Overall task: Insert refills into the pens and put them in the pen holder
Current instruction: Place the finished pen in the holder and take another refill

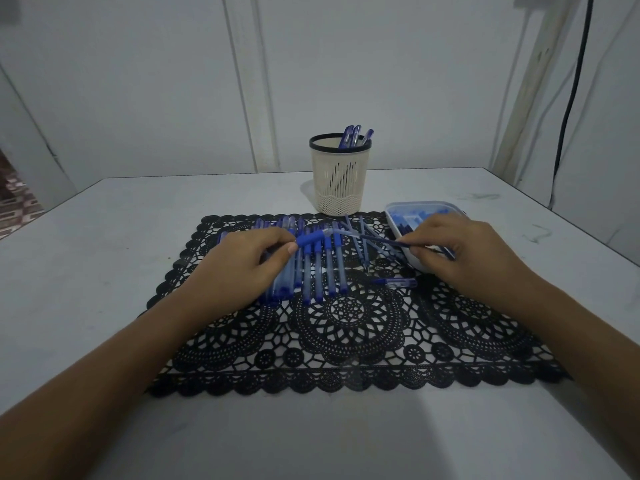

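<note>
**Threading a refill into the pen**

We are gripping a blue-gripped pen (311, 240) with our left hand (242, 263), its fingers curled round the barrel. Our right hand (462, 252) is pinching a thin refill (377, 239), which is running slantwise to the pen's clear end. Both hands are hovering just above the mat (346, 327), near the middle of the tabletop (104, 230).

We are judging the risks from here. The refill is looking slender and bendy, so pushing off-line could be bowing or kinking it rather than seating it. Our left wrist is hanging over the row of pens (325, 271), and a careless sweep could be scattering them. Loose refills (362, 242) are lying just beside, easy to snag.

The pen holder (341, 181) is standing toward the far edge, with finished pens (355, 136) leaning inside it. A clear tray (420, 206) of blue parts is sitting toward the right edge, partly behind our right hand.

The tabletop is looking pale and smudged, with plain walls (138, 81) surrounding it and a black cable (573, 98) hanging at the far right corner.
</note>
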Demonstrator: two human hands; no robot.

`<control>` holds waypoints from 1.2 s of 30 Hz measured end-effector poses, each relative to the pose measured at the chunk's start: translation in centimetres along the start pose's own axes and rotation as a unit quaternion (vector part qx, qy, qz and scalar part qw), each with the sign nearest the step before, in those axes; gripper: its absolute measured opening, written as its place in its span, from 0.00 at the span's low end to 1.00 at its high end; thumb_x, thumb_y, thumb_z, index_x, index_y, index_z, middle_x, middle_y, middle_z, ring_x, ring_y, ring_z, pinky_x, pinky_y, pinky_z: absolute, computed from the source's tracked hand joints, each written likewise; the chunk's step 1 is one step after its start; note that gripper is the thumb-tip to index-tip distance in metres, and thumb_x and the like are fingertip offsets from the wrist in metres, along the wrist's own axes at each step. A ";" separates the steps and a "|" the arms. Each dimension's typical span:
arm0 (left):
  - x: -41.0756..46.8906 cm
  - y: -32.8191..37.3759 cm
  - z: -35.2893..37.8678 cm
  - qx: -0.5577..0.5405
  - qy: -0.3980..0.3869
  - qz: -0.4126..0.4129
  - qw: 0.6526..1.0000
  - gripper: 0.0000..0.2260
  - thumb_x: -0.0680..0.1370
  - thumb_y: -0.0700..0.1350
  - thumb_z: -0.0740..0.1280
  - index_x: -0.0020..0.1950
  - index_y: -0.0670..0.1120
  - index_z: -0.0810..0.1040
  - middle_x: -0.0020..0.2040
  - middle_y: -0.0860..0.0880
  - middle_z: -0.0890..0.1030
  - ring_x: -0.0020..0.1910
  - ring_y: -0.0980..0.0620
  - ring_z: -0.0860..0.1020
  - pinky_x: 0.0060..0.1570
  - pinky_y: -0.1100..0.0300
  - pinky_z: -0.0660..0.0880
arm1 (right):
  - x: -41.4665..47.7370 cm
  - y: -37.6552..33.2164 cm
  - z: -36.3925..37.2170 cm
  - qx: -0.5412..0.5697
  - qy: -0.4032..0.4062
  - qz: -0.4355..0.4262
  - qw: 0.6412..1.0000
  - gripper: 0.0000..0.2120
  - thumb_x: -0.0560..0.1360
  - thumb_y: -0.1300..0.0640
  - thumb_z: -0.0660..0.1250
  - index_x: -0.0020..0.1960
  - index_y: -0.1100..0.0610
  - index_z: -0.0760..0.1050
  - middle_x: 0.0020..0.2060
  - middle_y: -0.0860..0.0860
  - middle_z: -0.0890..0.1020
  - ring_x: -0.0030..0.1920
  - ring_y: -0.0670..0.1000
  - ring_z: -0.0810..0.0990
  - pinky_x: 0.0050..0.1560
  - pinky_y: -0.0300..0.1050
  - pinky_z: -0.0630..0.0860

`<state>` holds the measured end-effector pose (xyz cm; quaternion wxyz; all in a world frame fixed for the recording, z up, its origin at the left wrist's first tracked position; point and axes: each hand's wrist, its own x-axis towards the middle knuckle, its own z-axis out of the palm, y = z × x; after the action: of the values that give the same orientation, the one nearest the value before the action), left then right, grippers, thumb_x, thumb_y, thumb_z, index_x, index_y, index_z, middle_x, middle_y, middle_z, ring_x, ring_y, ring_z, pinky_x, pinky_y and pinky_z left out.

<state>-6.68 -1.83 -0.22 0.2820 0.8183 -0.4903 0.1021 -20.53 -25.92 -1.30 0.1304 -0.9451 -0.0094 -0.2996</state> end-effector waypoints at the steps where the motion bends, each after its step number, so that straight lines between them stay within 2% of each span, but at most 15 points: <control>1: 0.0 -0.1 0.0 0.016 -0.007 0.006 1.000 0.08 0.79 0.46 0.60 0.50 0.47 0.78 0.33 0.62 0.71 0.34 0.70 0.72 0.31 0.73 0.66 | 0.0 0.1 -0.1 -0.023 0.001 -0.016 1.000 0.11 0.72 0.58 0.64 0.51 0.54 0.82 0.39 0.48 0.80 0.40 0.51 0.76 0.40 0.39 0.68; 3: -0.1 -0.4 0.0 0.051 -0.021 0.019 0.998 0.09 0.79 0.48 0.60 0.51 0.48 0.78 0.33 0.62 0.71 0.36 0.69 0.72 0.28 0.70 0.62 | 0.0 0.5 -0.2 -0.082 0.010 -0.049 0.995 0.12 0.71 0.57 0.63 0.51 0.52 0.82 0.39 0.48 0.80 0.39 0.53 0.77 0.39 0.44 0.65; 6: -0.3 -0.3 0.3 0.083 -0.037 0.056 0.994 0.16 0.78 0.56 0.55 0.52 0.51 0.78 0.35 0.67 0.69 0.39 0.73 0.71 0.31 0.72 0.60 | -0.1 0.6 -0.3 -0.136 0.039 -0.088 0.986 0.11 0.72 0.58 0.64 0.50 0.50 0.81 0.39 0.48 0.80 0.40 0.55 0.76 0.40 0.46 0.64; 11: -0.4 0.6 0.8 0.051 -0.047 0.078 0.995 0.21 0.75 0.59 0.49 0.53 0.52 0.77 0.38 0.69 0.69 0.41 0.72 0.71 0.33 0.74 0.62 | -0.3 -1.2 1.2 -0.083 0.065 -0.127 0.986 0.12 0.74 0.54 0.61 0.54 0.51 0.80 0.41 0.48 0.80 0.42 0.50 0.73 0.42 0.47 0.65; 13: -0.5 0.7 0.9 0.045 -0.047 0.080 0.995 0.22 0.75 0.60 0.49 0.54 0.52 0.78 0.40 0.67 0.70 0.38 0.71 0.71 0.35 0.73 0.62 | -0.2 -2.4 1.8 0.004 0.057 -0.113 0.992 0.14 0.74 0.53 0.62 0.58 0.53 0.78 0.42 0.45 0.80 0.43 0.45 0.74 0.45 0.44 0.70; 14: -0.5 0.7 0.9 0.044 -0.048 0.081 0.995 0.22 0.75 0.60 0.49 0.55 0.51 0.78 0.40 0.67 0.71 0.38 0.71 0.71 0.35 0.74 0.63 | -0.2 -2.9 2.0 0.046 0.052 -0.098 0.993 0.16 0.74 0.52 0.62 0.60 0.53 0.76 0.43 0.43 0.79 0.44 0.41 0.73 0.48 0.38 0.70; 15: -0.5 0.7 0.9 0.042 -0.048 0.083 0.994 0.22 0.75 0.59 0.49 0.55 0.51 0.78 0.39 0.67 0.71 0.39 0.71 0.72 0.34 0.74 0.64 | -0.2 -3.2 1.9 0.079 0.049 -0.079 0.992 0.18 0.73 0.51 0.62 0.62 0.53 0.74 0.44 0.42 0.78 0.45 0.38 0.73 0.50 0.31 0.69; 17: -0.4 0.8 0.8 0.034 -0.046 0.084 0.995 0.21 0.75 0.59 0.50 0.53 0.51 0.78 0.38 0.69 0.70 0.41 0.70 0.72 0.33 0.73 0.65 | -0.4 -3.4 1.8 0.124 0.043 -0.036 0.991 0.19 0.73 0.50 0.62 0.63 0.53 0.73 0.46 0.42 0.79 0.49 0.39 0.74 0.53 0.27 0.67; 20: -0.3 0.7 0.6 0.024 -0.036 0.075 0.996 0.21 0.75 0.59 0.50 0.52 0.51 0.78 0.37 0.67 0.72 0.43 0.66 0.73 0.34 0.72 0.64 | -0.6 -3.1 1.5 0.171 0.036 0.026 0.984 0.07 0.75 0.57 0.64 0.53 0.51 0.75 0.45 0.45 0.80 0.48 0.39 0.75 0.50 0.25 0.67; 22: -0.3 0.7 0.7 0.023 -0.038 0.076 0.996 0.19 0.75 0.59 0.51 0.52 0.51 0.78 0.37 0.67 0.72 0.43 0.67 0.73 0.34 0.72 0.65 | -0.6 -3.1 1.4 0.182 0.035 0.036 0.982 0.05 0.75 0.61 0.65 0.48 0.51 0.75 0.42 0.45 0.80 0.46 0.41 0.76 0.47 0.25 0.68; 25: -0.4 1.0 1.1 0.028 -0.053 0.074 0.995 0.15 0.77 0.55 0.54 0.53 0.52 0.77 0.37 0.66 0.72 0.41 0.70 0.72 0.32 0.72 0.64 | -0.5 -3.6 1.8 0.186 0.029 0.018 0.982 0.03 0.74 0.59 0.67 0.47 0.53 0.78 0.41 0.42 0.79 0.44 0.41 0.77 0.47 0.28 0.71; 28: -0.5 1.3 1.3 0.036 -0.065 0.070 0.995 0.15 0.76 0.55 0.54 0.53 0.53 0.77 0.37 0.64 0.72 0.39 0.70 0.71 0.31 0.70 0.62 | -0.5 -3.8 2.1 0.182 0.022 -0.004 0.983 0.08 0.72 0.55 0.66 0.50 0.53 0.80 0.42 0.42 0.79 0.43 0.40 0.77 0.46 0.28 0.71; 31: -0.5 1.1 1.1 0.021 -0.062 0.065 0.996 0.14 0.76 0.54 0.55 0.53 0.52 0.77 0.36 0.65 0.72 0.38 0.71 0.71 0.35 0.73 0.66 | -0.4 -3.5 1.8 0.186 -0.003 0.019 0.982 0.12 0.74 0.52 0.66 0.56 0.51 0.78 0.44 0.41 0.78 0.45 0.40 0.76 0.47 0.28 0.71; 34: -0.4 0.8 0.9 0.020 -0.051 0.062 0.997 0.14 0.76 0.53 0.55 0.53 0.51 0.78 0.37 0.67 0.71 0.41 0.72 0.71 0.38 0.75 0.66 | -0.5 -2.6 1.1 0.147 -0.006 0.055 0.988 0.11 0.76 0.58 0.63 0.57 0.52 0.78 0.44 0.42 0.78 0.46 0.41 0.76 0.47 0.30 0.71; 36: -0.4 0.7 0.8 0.023 -0.046 0.060 0.997 0.14 0.76 0.53 0.55 0.52 0.51 0.78 0.36 0.66 0.72 0.41 0.70 0.72 0.36 0.73 0.66 | -0.6 -2.2 0.6 0.090 -0.039 0.058 0.993 0.10 0.76 0.59 0.62 0.54 0.52 0.79 0.42 0.44 0.78 0.44 0.43 0.76 0.49 0.40 0.74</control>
<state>-7.54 -2.26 -0.84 0.2338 0.7973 -0.5488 0.0920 -20.85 -23.63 -1.61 0.2322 -0.9393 0.0136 -0.2523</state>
